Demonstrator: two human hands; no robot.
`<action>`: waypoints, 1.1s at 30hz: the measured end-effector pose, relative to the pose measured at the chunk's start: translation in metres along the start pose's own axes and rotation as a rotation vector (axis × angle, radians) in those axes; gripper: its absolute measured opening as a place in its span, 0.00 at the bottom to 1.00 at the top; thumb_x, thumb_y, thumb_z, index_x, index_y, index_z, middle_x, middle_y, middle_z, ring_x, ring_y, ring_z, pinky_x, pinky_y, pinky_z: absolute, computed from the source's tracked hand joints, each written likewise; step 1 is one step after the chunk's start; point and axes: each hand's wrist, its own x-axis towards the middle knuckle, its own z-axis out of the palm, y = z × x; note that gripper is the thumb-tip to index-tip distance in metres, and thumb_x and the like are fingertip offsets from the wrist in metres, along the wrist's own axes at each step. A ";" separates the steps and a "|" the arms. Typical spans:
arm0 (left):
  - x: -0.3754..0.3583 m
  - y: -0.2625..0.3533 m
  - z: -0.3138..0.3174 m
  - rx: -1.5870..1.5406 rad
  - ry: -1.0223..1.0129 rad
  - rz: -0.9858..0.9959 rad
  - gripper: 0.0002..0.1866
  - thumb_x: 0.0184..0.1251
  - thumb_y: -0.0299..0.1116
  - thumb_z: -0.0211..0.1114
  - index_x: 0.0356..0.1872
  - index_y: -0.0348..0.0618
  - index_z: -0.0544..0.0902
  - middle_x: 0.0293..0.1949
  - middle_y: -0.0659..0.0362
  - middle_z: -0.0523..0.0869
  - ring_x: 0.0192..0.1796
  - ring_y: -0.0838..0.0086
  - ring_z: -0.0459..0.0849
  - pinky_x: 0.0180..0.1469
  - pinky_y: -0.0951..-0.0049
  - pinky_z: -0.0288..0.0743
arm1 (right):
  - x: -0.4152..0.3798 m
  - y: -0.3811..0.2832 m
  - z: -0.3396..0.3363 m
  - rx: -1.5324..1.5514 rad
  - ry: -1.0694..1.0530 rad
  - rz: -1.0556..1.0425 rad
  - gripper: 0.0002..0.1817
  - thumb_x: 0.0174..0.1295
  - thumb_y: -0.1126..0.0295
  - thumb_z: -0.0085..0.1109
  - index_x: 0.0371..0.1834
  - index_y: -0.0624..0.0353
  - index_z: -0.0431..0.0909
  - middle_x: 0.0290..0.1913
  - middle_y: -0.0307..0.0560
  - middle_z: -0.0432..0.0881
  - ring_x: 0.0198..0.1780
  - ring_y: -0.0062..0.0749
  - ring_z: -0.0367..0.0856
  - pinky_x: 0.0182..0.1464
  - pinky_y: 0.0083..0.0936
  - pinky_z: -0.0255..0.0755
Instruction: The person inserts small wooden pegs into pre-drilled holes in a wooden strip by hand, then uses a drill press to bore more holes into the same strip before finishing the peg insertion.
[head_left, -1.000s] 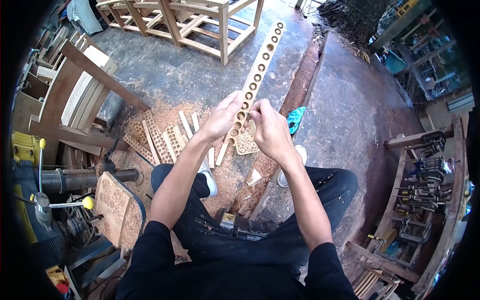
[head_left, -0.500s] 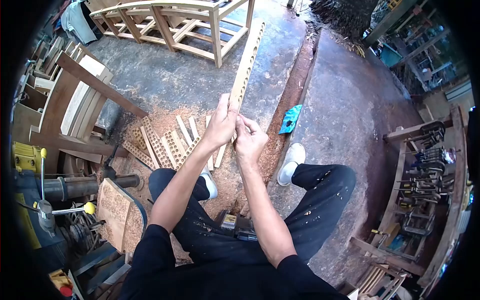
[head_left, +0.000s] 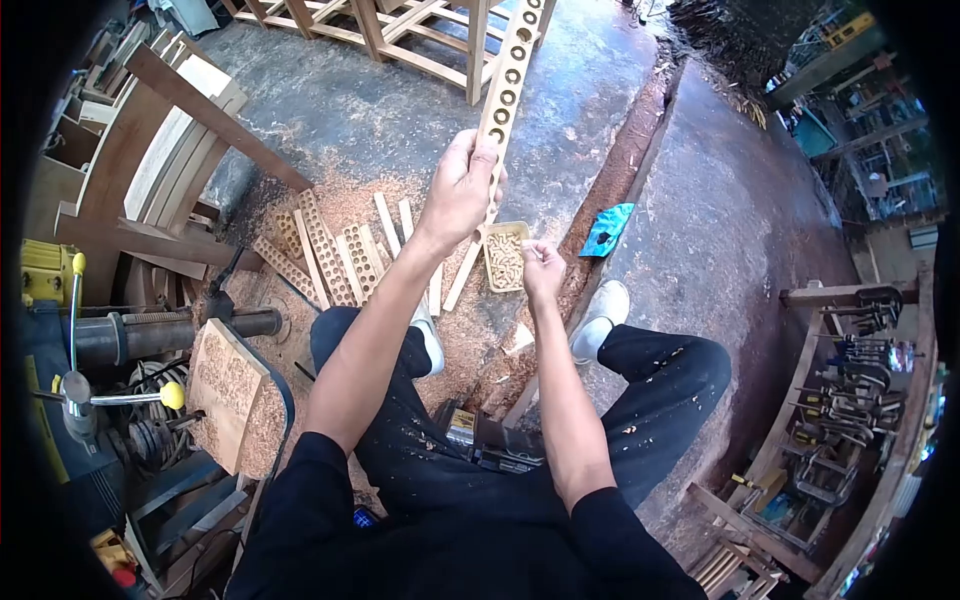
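Note:
My left hand (head_left: 462, 190) is closed around a long wooden strip with a row of round holes (head_left: 511, 78). The strip slants up and away from me, its holed face turned towards me. Lower and to the right, my right hand (head_left: 543, 270) has its fingers pinched together; whatever is between them is too small to make out. Just left of that hand is a rectangular tray (head_left: 508, 228) full of small pale wooden pieces (head_left: 505, 262), like short dowels. Behind my left forearm, several holed wooden strips (head_left: 320, 245) and plain sticks lie on the sawdust-covered floor.
A drill-press-like machine (head_left: 110, 345) with yellow-knobbed levers and a sawdust-covered board (head_left: 228, 400) stands at left. Wooden furniture frames (head_left: 425, 60) are at the back. Clamps (head_left: 840, 400) hang on a rack at right. A blue packet (head_left: 606, 228) lies beside a floor channel.
My right hand has left the strip and moved down and right, beside the tray, which now shows. The strip has turned to show its holes more fully. The head view has shifted.

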 end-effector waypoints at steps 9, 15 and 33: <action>-0.006 -0.011 0.002 -0.406 -0.116 -0.040 0.31 0.75 0.60 0.30 0.50 0.41 0.70 0.30 0.61 0.75 0.28 0.80 0.75 0.31 0.80 0.73 | 0.006 -0.140 -0.029 0.176 -0.403 0.051 0.08 0.70 0.71 0.49 0.44 0.64 0.76 0.27 0.36 0.75 0.22 0.14 0.69 0.24 0.16 0.69; -0.010 -0.015 0.008 -0.354 -0.097 -0.015 0.24 0.79 0.51 0.32 0.51 0.44 0.70 0.33 0.61 0.77 0.30 0.80 0.76 0.34 0.78 0.75 | -0.020 -0.256 -0.020 -0.085 -0.237 -0.631 0.06 0.60 0.79 0.59 0.40 0.64 0.80 0.32 0.50 0.86 0.33 0.27 0.87 0.34 0.21 0.78; -0.024 -0.002 0.006 -0.041 -0.325 -0.026 0.15 0.79 0.41 0.40 0.40 0.42 0.70 0.24 0.64 0.73 0.19 0.84 0.68 0.20 0.82 0.64 | -0.010 -0.276 -0.036 -0.401 -0.375 -0.839 0.06 0.49 0.85 0.56 0.28 0.62 0.76 0.24 0.50 0.80 0.28 0.46 0.83 0.29 0.34 0.75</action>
